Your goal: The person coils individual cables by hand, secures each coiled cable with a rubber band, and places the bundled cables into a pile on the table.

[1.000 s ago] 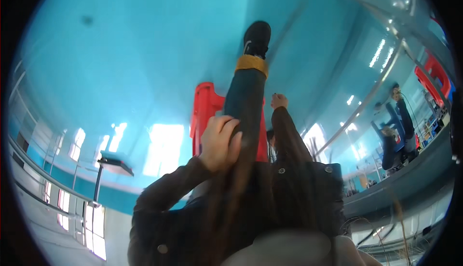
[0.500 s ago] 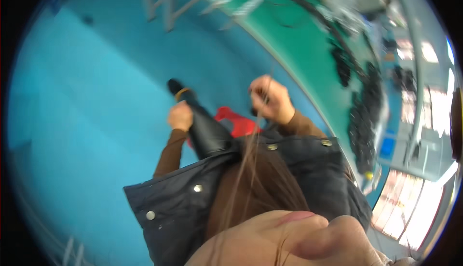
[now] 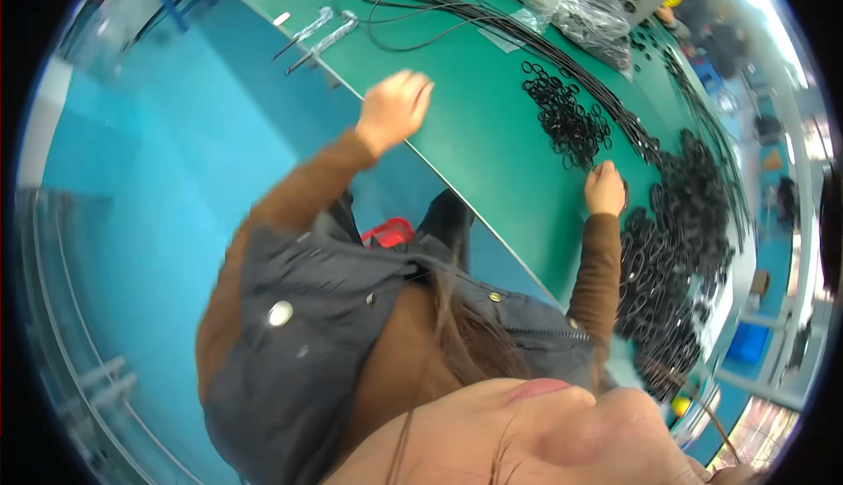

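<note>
My left hand (image 3: pixel 397 111) hovers by the front edge of the green table (image 3: pixel 474 147), its fingers curled. Whatever it may hold is hidden. Farther right, my right hand (image 3: pixel 606 190) is closed at the near end of a pile of small black rings (image 3: pixel 571 120). A dark curved piece shows along its outer side, but its kind cannot be made out. Right of this hand lies a large heap of black looped cables (image 3: pixel 663 265).
Long black cables (image 3: pixel 536 41) run across the table beside a clear plastic bag (image 3: pixel 593 24). Two tools with wrapped handles (image 3: pixel 323 41) lie near the edge. A red stool (image 3: pixel 389 233) shows below me. Another person's hand (image 3: pixel 669 19) is at the far side.
My view has swung over the table. Both hands have risen from near my lap: the left to the table's edge, the right out to the ring pile.
</note>
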{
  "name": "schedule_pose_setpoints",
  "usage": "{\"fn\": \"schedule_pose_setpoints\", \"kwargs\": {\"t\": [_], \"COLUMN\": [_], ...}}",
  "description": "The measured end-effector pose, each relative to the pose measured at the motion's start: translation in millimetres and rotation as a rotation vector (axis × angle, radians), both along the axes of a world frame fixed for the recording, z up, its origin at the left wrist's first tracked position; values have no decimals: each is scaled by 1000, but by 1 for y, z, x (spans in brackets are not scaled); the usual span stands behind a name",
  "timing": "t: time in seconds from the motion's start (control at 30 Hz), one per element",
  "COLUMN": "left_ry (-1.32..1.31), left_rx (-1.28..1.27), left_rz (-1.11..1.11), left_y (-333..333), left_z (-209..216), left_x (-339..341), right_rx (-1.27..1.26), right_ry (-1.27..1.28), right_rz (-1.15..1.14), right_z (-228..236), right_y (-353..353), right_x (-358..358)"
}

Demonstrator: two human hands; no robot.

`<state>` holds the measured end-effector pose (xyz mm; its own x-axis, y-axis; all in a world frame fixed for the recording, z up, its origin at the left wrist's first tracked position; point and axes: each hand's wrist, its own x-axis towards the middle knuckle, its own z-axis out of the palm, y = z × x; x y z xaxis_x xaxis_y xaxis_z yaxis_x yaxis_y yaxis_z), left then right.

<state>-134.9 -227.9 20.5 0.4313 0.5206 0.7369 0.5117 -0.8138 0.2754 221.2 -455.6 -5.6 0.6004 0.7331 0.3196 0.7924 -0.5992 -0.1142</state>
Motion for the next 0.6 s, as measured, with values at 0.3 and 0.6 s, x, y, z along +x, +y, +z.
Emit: {"fn": "schedule_pose_setpoints", "kwargs": {"t": [0.3,0.6], "left_ry": [474,294], "left_rx": [-143,-246], "left_rz": [439,280], "left_y": [159,144], "left_z": [-33,189], "left_x": [149,261], "right_rx": [270,637], "right_ry": [142,-58], "right_rz": [298,419], "right_z": [1,77], "right_y": [-1,139], "right_x": [9,33]}}
